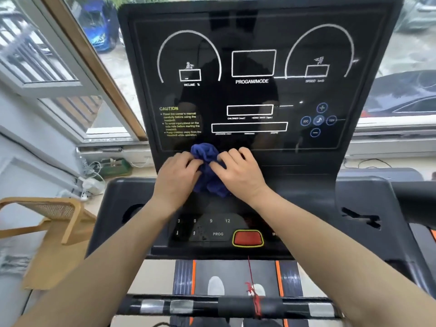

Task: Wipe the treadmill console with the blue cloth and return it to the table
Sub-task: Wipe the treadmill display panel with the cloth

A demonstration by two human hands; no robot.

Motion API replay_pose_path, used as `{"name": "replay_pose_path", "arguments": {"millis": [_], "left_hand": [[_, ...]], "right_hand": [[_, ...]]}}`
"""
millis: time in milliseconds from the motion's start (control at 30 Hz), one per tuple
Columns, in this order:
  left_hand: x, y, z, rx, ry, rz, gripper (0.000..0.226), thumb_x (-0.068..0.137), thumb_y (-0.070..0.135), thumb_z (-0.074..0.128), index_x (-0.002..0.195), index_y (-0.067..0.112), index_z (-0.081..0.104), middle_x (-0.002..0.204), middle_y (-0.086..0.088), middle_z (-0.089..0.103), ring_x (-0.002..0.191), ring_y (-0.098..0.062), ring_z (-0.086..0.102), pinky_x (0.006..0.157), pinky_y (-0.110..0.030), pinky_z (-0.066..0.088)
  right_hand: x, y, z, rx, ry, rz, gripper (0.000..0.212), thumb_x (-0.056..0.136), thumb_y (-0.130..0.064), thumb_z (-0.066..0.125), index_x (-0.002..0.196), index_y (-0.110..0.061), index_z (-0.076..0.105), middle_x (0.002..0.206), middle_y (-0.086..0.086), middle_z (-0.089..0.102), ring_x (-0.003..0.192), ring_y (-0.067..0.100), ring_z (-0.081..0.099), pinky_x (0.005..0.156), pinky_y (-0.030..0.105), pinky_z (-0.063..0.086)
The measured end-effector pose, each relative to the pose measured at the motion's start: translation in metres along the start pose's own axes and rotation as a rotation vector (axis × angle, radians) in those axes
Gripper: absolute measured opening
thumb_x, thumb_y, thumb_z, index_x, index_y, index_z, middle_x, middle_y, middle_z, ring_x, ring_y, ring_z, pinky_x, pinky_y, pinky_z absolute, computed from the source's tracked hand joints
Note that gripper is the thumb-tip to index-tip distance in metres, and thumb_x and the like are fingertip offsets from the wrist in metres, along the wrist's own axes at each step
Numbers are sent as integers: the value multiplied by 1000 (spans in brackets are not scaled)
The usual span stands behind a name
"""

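The black treadmill console [253,95] fills the middle of the view, its glossy panel marked with white gauges and display boxes. A crumpled blue cloth [207,169] is bunched at the panel's lower edge. My left hand [175,178] grips the cloth from the left and my right hand [239,172] grips it from the right, fingers curled into the fabric. Both hands cover parts of the cloth. No table shows in this view.
Below the hands lies the button strip with a red stop button [247,238] and a red safety cord [253,293]. A wooden chair [54,223] stands at the left. Windows [70,55] lie behind the console. Cables and a power strip [92,185] lie on the floor.
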State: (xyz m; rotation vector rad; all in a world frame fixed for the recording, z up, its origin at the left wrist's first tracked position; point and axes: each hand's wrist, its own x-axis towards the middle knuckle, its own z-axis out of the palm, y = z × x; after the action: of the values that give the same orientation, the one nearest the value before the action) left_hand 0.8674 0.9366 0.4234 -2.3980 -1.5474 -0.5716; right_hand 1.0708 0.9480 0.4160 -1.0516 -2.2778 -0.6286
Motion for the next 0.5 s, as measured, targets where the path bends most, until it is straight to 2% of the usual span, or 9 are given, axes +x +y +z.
{"name": "replay_pose_path", "arguments": {"millis": [167,300,433,500], "left_hand": [[49,87,27,-52,-15,185,7,78,13,68,85,12,71,83,-8,61,76,-31,59,68,-42,47],[80,153,40,-71,-31,255,12,68,7,74,77,11,67,79,-8,59,72,-30,58,66,-38,43],[99,204,45,-89,-13,245,11,70,5,76,73,9,66,75,-8,59,68,-28,57,63,-38,42],[104,221,48,-122,-20,212,9,72,7,76,76,10,69,77,-7,61,70,-27,58,64,-37,44]], "right_hand": [[-66,80,-32,-131,11,65,15,99,-13,60,93,-18,73,91,7,69,73,30,60,73,42,45],[-106,126,-53,-234,-9,144,17,97,-14,60,89,-19,73,90,5,70,75,30,61,75,41,44],[-126,143,-69,-245,-101,337,15,83,-6,61,86,-16,72,88,7,69,76,31,60,73,41,37],[-127,138,-78,-132,-180,563,20,74,-5,66,89,-16,73,89,7,70,79,33,62,74,41,38]]}}
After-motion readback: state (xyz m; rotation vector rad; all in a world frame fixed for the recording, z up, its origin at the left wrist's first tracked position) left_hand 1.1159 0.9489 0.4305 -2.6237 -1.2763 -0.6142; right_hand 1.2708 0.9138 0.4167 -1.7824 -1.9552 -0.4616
